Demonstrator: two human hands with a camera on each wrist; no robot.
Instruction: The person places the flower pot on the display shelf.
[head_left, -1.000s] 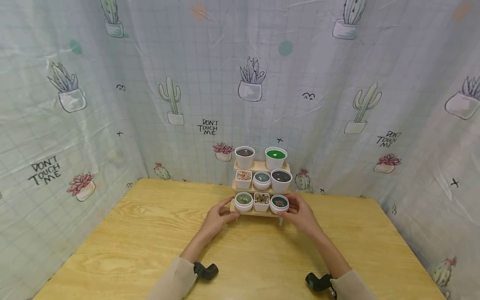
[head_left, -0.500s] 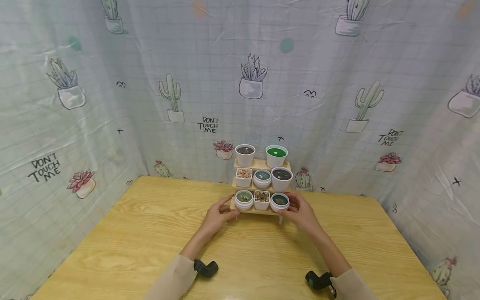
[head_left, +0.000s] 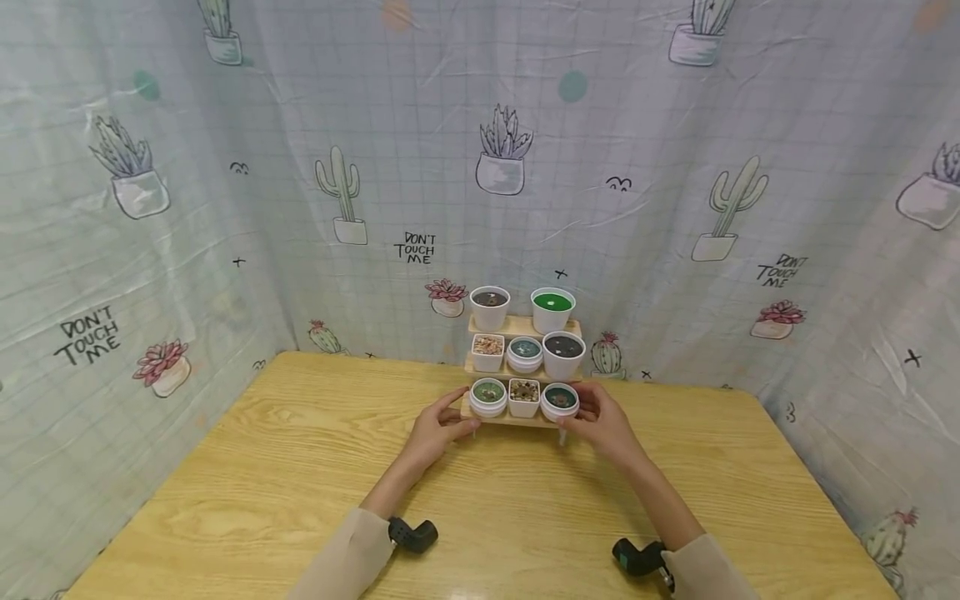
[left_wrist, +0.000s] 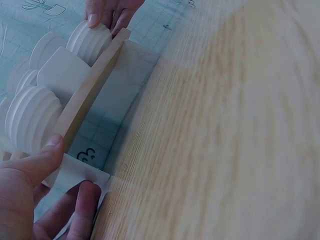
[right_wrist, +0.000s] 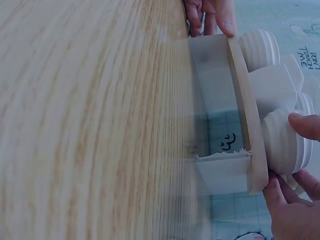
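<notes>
A small three-tier wooden stand (head_left: 521, 421) with white legs holds several white pots in rows. My left hand (head_left: 431, 433) grips its left end, thumb on the front board (left_wrist: 95, 90) and fingers by the leg in the left wrist view. Beside that thumb sits a ribbed round pot (head_left: 488, 404) with a green top. At the right end of the lowest tier, my right hand (head_left: 607, 429) holds another ribbed round pot (right_wrist: 282, 142) between thumb and fingers. A square pot (head_left: 523, 403) with a pebbly top stands between these two.
On the middle tier are a square pot (head_left: 487, 358), a round pot (head_left: 524, 358) and a tapered pot (head_left: 563, 362). Two tapered pots, one dark-topped (head_left: 491, 312) and one green-topped (head_left: 552, 317), occupy the top tier. A cactus-print curtain (head_left: 420, 125) closes off the wooden table's (head_left: 315, 433) back.
The head view has tilted down slightly, so everything appears a little higher. Both hands keep their places at the stand's two ends, and the pots stay in their rows.
</notes>
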